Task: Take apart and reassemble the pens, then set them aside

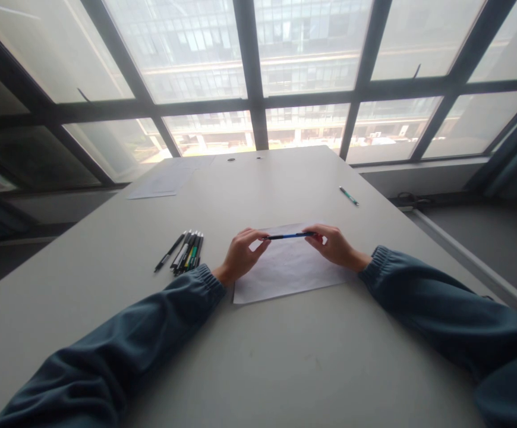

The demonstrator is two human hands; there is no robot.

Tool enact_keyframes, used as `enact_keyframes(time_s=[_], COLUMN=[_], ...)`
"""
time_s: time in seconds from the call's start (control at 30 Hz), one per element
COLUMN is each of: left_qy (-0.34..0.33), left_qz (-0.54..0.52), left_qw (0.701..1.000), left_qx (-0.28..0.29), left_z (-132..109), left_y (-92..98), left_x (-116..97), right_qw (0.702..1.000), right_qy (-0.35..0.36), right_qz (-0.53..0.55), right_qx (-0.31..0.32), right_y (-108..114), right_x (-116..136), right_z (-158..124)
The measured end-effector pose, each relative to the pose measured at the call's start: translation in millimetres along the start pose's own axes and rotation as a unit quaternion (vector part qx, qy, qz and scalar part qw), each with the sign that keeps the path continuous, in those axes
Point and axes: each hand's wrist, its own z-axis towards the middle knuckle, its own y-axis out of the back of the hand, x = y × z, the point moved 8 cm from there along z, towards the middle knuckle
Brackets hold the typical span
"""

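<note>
A blue and black pen (290, 236) is held level between my two hands, over a sheet of white paper (280, 279). My left hand (242, 252) pinches its black end between thumb and fingers. At the other end, my right hand (332, 244) grips the blue part near the tip of the barrel. Just left of my left hand lies a bunch of several pens (189, 252), mostly black, with some green and yellow on them. One black pen (169, 252) rests slightly apart on the bunch's left side.
A green pen (349, 196) lies alone near the table's right edge. Printed-looking paper sheets (164, 178) rest at the far left of the white table (258, 368). Two small dark items, one a round disc (231, 159), sit at the far edge, before large windows.
</note>
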Motion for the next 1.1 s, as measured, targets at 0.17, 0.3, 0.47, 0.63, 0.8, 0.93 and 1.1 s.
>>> enact_keyframes(time_s=[0.17,0.3,0.47,0.63,0.8,0.93,1.1], left_qy=[0.001,0.000,0.003,0.007,0.004,-0.004,-0.033], left_qz=[0.001,-0.014,-0.018,-0.010,0.002,0.025,0.059], left_qw=[1.000,1.000,1.000,1.000,1.000,0.999,0.995], left_qx=[0.005,0.013,0.014,0.012,0.020,0.034,0.068], left_z=[-0.3,-1.0,-1.2,-1.5,-1.7,-2.7,-3.7], left_y=[-0.7,-2.6,-2.5,-1.9,-3.7,-5.2,-8.1], left_x=[0.4,1.4,1.5,2.7,4.0,3.6,-1.9], right_qw=[1.000,1.000,1.000,1.000,1.000,1.000,0.999], right_qy=[0.016,0.016,0.016,0.015,0.008,0.011,0.019], right_qz=[-0.008,-0.025,-0.016,-0.013,-0.014,-0.016,-0.010], right_qx=[0.008,0.004,0.004,0.013,0.017,0.019,0.029], right_y=[0.3,-0.6,-2.6,-3.1,-2.8,-3.1,-5.3], right_x=[4.1,1.3,-1.8,-0.9,0.0,0.9,1.1], right_z=[0.5,-0.4,-1.4,-1.4,-2.1,-1.9,-2.0])
